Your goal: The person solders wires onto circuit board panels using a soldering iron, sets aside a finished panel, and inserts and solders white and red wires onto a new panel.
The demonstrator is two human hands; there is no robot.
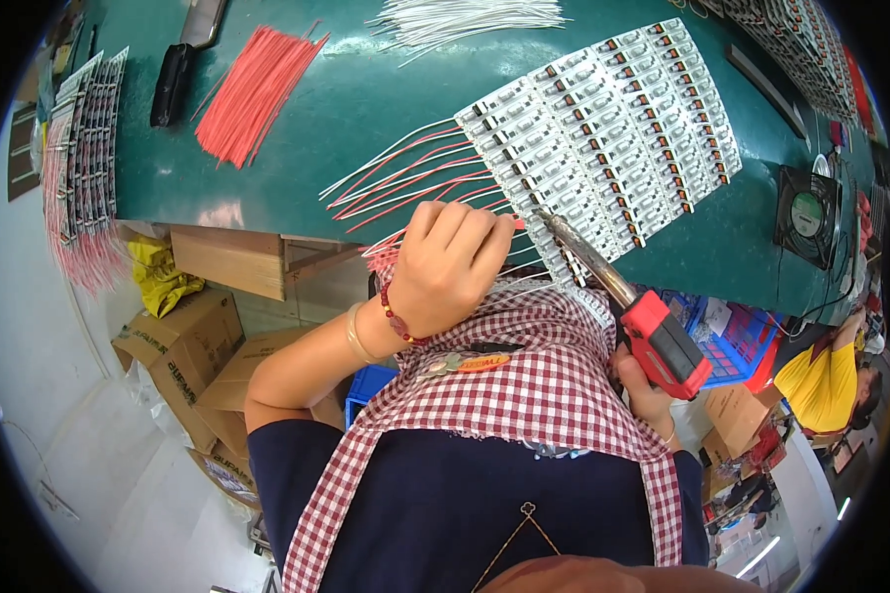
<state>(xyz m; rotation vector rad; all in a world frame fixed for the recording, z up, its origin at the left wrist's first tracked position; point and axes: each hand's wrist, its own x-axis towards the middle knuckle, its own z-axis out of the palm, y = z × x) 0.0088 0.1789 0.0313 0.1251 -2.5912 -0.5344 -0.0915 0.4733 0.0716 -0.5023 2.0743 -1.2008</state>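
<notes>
Head view looks down on my left hand [452, 259], its fingers curled together at the near edge of the green tabletop [366, 109], pinching what seem to be the ends of red and white wires [405, 173] that fan out leftward from the panel of small circuit boards [608, 124]; I cannot see the pinch itself. My right hand [648, 390] sits below the tabletop edge, fingers wrapped tight on the red handle of a soldering iron [623, 296], whose tip reaches the panel's near corner, just beside my left fingers. Open green surface lies between the panel and a bundle of red wires [257, 89] further left. A small black fan [806, 215] stands at the right edge, well apart from the iron.
</notes>
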